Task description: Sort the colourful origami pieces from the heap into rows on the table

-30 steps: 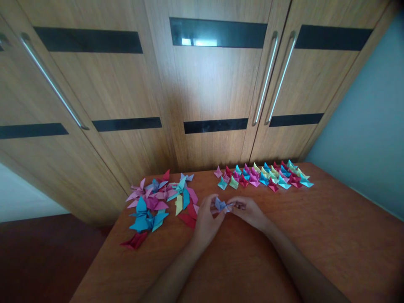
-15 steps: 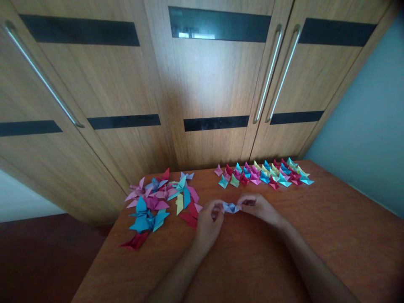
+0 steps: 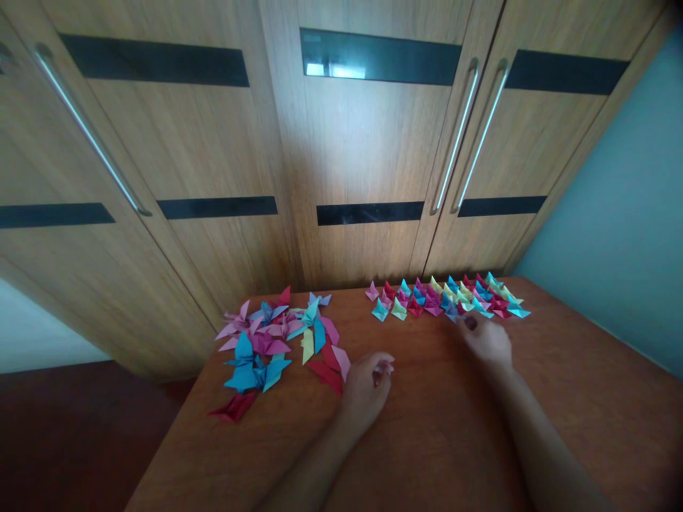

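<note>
We look down across a brown wooden desk [image 3: 427,441], with two bare forearms entering from the near side. At the near left lies a dark red folded paper [image 3: 235,407], set slightly apart from the heap beyond it. Near the middle we see the left hand [image 3: 368,387] with its fingers loosely curled; we cannot tell whether the tips meet. Just left of it lie a pale pink paper [image 3: 341,361] and a red paper [image 3: 325,375]. Farther left, bright blue folded papers [image 3: 244,370] overlap one another, and a pale yellow one [image 3: 308,346] lies to their right. Behind these, pink, magenta and blue pointed shapes complete the loose heap.

To the right and farther off, the right hand [image 3: 486,343] reaches to the near edge of an ordered group. A blue-violet folded paper [image 3: 452,311] sits at its fingertips; we cannot tell whether they pinch it or merely touch it. The small folded papers [image 3: 451,284] of this group stand in close rows, points upward, in pink, red, yellow and blue.

At the far side, we note a wooden cabinet [image 3: 368,149] with dark strips and long metal handles, and a blue-grey wall [image 3: 619,213] at the right.
</note>
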`<action>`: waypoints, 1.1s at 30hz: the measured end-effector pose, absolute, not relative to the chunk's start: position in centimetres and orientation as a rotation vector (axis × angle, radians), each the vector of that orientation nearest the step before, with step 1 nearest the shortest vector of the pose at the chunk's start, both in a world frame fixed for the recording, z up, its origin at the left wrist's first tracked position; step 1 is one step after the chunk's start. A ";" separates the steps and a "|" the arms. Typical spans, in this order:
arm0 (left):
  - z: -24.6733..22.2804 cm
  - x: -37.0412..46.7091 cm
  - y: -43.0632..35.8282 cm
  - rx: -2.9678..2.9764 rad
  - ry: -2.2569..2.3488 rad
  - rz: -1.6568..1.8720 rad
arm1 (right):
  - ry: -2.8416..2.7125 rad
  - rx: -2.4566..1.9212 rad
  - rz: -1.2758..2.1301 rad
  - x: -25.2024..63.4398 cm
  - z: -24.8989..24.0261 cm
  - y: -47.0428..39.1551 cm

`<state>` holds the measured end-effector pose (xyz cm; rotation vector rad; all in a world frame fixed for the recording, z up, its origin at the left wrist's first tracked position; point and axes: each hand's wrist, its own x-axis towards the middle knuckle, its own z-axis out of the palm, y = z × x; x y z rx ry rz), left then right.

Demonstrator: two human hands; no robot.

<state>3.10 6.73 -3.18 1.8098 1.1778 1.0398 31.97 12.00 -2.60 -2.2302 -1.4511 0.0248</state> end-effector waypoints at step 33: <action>1.0 0.4 10.5 2.293 1.343 0.989 | -2.051 -1.587 0.378 22.7 -4.3 11.7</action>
